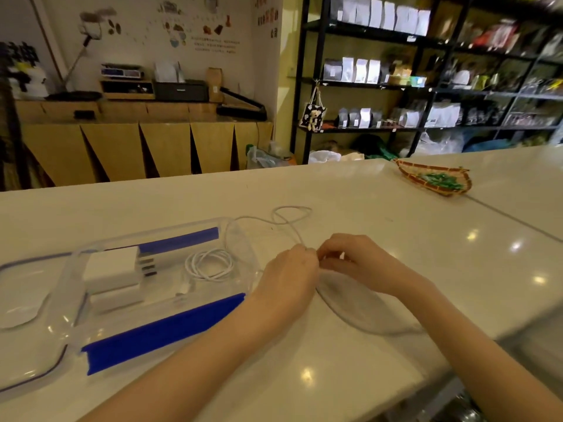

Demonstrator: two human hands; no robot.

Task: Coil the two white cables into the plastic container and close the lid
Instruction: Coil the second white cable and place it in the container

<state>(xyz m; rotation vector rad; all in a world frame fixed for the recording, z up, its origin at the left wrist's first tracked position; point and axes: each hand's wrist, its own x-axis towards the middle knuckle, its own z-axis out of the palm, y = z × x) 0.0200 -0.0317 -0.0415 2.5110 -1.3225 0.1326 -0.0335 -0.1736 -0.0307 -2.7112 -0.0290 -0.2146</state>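
A clear plastic container [243,239] with blue side clips sits open on the white counter at the left. Inside it lie one coiled white cable [208,264] and a white charger block [112,266]. The second white cable [292,214] trails loose from the container's far rim, loops on the counter, and runs to my hands; another stretch curves under my right forearm. My left hand [289,269] and my right hand [353,257] meet just right of the container, both pinching this loose cable. The clear lid [18,345] lies at the far left.
A woven basket [435,181] with green items stands at the back right of the counter. The counter's front edge runs diagonally at the lower right. Dark shelving with bags and a wooden sideboard stand beyond the counter.
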